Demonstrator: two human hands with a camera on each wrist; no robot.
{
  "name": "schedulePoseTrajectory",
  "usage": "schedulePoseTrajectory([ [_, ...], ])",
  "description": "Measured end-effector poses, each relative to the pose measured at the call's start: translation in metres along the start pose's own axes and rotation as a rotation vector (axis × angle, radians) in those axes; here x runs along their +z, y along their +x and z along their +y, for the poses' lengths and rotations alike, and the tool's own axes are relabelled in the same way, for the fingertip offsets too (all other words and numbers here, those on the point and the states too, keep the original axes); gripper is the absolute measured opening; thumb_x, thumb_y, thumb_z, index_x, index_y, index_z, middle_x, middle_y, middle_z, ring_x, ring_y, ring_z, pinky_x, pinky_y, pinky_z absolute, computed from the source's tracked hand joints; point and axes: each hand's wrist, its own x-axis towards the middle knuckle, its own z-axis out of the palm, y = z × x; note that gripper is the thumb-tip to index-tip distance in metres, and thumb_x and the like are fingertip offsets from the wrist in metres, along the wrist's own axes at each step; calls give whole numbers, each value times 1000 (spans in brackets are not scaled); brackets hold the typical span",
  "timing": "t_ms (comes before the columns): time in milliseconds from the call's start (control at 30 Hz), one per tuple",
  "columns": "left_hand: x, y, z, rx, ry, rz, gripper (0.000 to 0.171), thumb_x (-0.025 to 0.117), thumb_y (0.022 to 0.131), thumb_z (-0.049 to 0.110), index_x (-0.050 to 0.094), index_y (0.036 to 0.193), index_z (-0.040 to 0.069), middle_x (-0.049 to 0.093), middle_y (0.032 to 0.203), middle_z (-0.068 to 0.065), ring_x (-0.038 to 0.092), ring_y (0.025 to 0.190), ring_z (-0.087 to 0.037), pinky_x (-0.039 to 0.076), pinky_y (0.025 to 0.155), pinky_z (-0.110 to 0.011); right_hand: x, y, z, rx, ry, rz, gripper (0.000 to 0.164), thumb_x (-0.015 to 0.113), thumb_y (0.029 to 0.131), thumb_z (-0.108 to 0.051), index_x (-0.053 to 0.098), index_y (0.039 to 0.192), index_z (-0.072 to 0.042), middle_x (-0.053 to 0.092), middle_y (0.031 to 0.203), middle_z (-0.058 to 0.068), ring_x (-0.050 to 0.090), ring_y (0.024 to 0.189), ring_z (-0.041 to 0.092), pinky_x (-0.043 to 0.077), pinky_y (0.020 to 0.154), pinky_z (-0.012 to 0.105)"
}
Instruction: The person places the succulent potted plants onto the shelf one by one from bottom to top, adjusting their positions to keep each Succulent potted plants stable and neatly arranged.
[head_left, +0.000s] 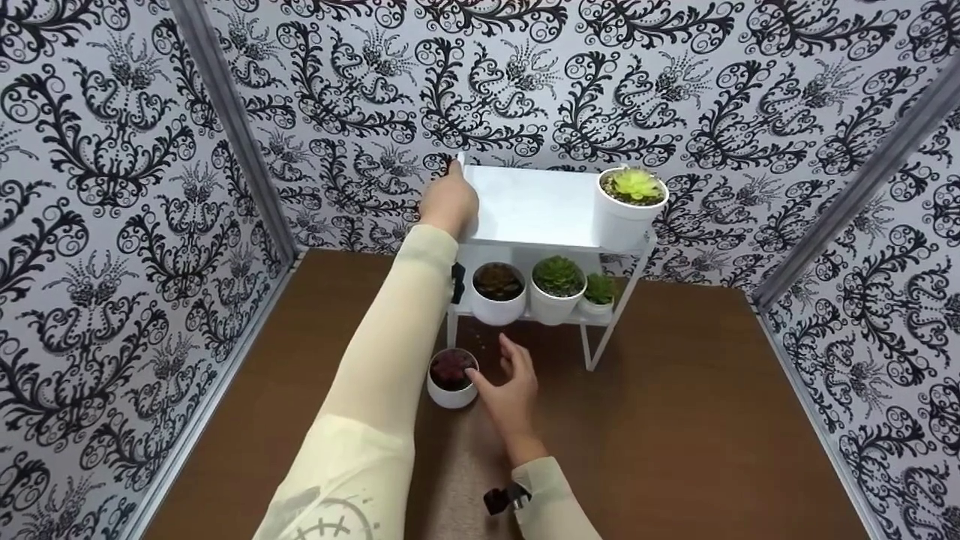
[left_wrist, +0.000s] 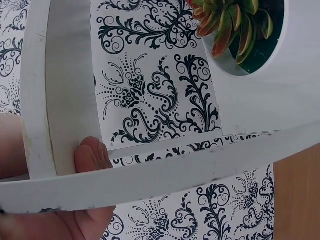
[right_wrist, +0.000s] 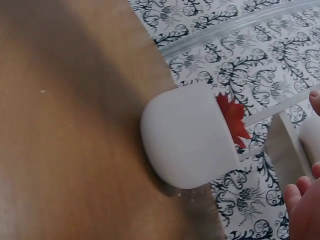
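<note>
My left hand [head_left: 450, 201] grips the top left end of a white two-tier plant stand [head_left: 536, 206]. In the left wrist view, fingers [left_wrist: 91, 155] curl around its white frame [left_wrist: 135, 180]. On the tabletop, below the stand's front left leg, is a round white pot [head_left: 451, 397] holding a dark red succulent [head_left: 452, 366]. My right hand [head_left: 514, 394] is just right of that pot, thumb at its rim and fingers spread and slightly bent. The right wrist view has the pot [right_wrist: 185, 137] standing apart from the fingers [right_wrist: 300, 192].
A potted yellow-green succulent [head_left: 630, 214] stands on the upper tier's right end. Along the lower tier are a brown plant's pot [head_left: 499, 307], a green succulent's pot [head_left: 555, 306] and a smaller pot [head_left: 596, 306]. Patterned walls [head_left: 510, 82] surround the brown table [head_left: 712, 420].
</note>
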Motion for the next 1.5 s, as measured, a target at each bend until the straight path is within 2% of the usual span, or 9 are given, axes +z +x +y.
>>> schedulePoseTrajectory([
  [100,0,-1,0,4,-6,5,68,38,109,12,13,172,9,55,158,-20,59,138,-38,54,113,-49,2,-3,4,22,-15,-22,75,98,71,-6,67,139,-3,68,128,14,64,123,37,55,106,59],
  [233,-1,-2,1,7,-10,5,67,37,109,12,14,172,9,55,158,-20,60,137,-39,54,113,-50,4,-7,10,50,-49,-52,80,100,71,-11,64,143,-4,65,132,15,62,127,40,54,109,58],
  [500,0,-2,0,-2,-28,3,67,36,110,14,13,172,10,56,157,-21,60,137,-39,54,113,-50,10,-16,24,130,-110,-164,95,101,70,-24,56,152,-8,61,142,15,58,135,37,53,114,50],
  [800,-1,-3,-2,-1,8,-4,75,46,104,8,13,172,9,59,153,-21,65,129,-36,59,106,-47,18,-22,36,245,-89,-252,113,103,67,-25,42,161,-7,54,150,21,52,141,42,49,116,55],
  [967,-1,-3,0,8,6,-15,75,44,105,8,11,172,9,57,156,-20,64,131,-36,57,108,-46,22,-20,41,243,-144,-252,117,104,63,-27,43,160,-1,55,150,24,56,137,41,49,115,57],
  [1133,-2,-2,-3,-3,-4,-28,73,41,107,10,8,172,9,55,158,-20,62,133,-36,56,110,-46,30,-18,43,238,-202,-263,122,106,58,-27,43,160,-2,55,150,24,56,138,41,47,116,59],
  [1500,-3,-2,0,5,-6,-34,73,40,108,10,7,172,9,55,159,-17,63,132,-33,57,108,-45,41,-20,47,253,-317,-317,125,104,59,-32,39,161,-1,55,151,23,56,138,41,49,116,59],
])
